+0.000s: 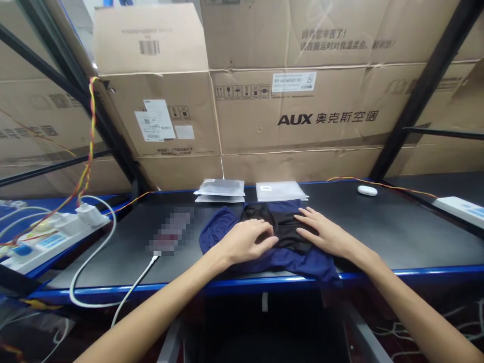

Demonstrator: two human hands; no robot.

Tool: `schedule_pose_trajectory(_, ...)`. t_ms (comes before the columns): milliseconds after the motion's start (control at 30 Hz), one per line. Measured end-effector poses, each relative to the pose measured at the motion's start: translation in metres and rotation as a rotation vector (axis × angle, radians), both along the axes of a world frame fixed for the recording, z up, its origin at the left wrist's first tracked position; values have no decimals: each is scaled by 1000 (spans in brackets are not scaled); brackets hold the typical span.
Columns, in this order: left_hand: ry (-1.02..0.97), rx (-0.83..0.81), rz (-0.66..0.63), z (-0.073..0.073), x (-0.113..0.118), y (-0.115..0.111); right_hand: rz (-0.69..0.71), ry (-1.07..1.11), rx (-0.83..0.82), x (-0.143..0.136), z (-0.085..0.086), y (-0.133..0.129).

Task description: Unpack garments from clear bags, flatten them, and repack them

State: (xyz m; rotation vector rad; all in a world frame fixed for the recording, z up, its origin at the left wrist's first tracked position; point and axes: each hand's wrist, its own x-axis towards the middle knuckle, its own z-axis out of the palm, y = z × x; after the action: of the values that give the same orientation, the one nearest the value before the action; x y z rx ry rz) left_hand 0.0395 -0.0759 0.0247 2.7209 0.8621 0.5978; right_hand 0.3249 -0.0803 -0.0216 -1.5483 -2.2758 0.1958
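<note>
"What lies nearest?"

"The navy cloth (312, 264), reaching the front edge of the dark table (416, 232). Black fabric (289, 233) lies over its middle."

"And the hands?"

"The left hand (249, 242) rests on the cloth's left part, thumb apart from forefinger; the other fingertips are hidden, so I can't tell whether they grip a fold. The right hand (327, 234) lies on the cloth's right part, fingers spread, clamped on nothing."

"How far along does it look?"

"I'd judge partway: the cloth is laid out under both hands, but it's rumpled, with no neat fold or flat outline. Smoothness and order are what it lacks."

"What's around it?"

"Left of the cloth, a blurred-out device (172, 232) on a white cable (138, 285). Just behind the cloth, two pale packet piles, one left (220, 187), one right (282, 191). Behind and to its right, a small white case (367, 191). Farthest beyond it, large cardboard (321, 143)."
</note>
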Motion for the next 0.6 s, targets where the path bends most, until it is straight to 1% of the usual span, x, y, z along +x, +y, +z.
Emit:
schedule_pose_trajectory(67,-93,-54,5,5,-6,0,-7,-17,-14,1,0,1)
schedule_pose_trajectory(100,-140,-59,42,7,-10,1,-5,-21,-22,1,-1,1)
schedule_pose_trajectory(133,-175,-45,115,9,-13,2,-2,-25,-26,1,-1,1)
schedule_pose_trajectory(167,-186,-17,223,12,-16,5,2,-28,-28,1,-1,1)
schedule_pose_trajectory(200,-164,12,350,13,-20,8,4,-32,-29,0,-1,0)
schedule_pose_trajectory(267,-5,12,587,16,-25,15,5,-34,-30,0,-1,0)
schedule_pose_trajectory(300,102,-20,661,17,-28,18,3,-30,-27,-1,-1,0)
schedule_pose_trajectory(333,200,-65,697,17,-29,21,0,-23,-25,0,-1,0)
schedule_pose_trajectory(367,274,-109,702,16,-30,23,-3,-15,-22,0,-1,0)
schedule_pose_trajectory(433,336,-154,669,14,-29,26,-9,-2,-18,0,-1,0)
schedule_pose_trajectory(600,287,-198,593,11,-25,29,-4,9,-44,-1,0,-1)
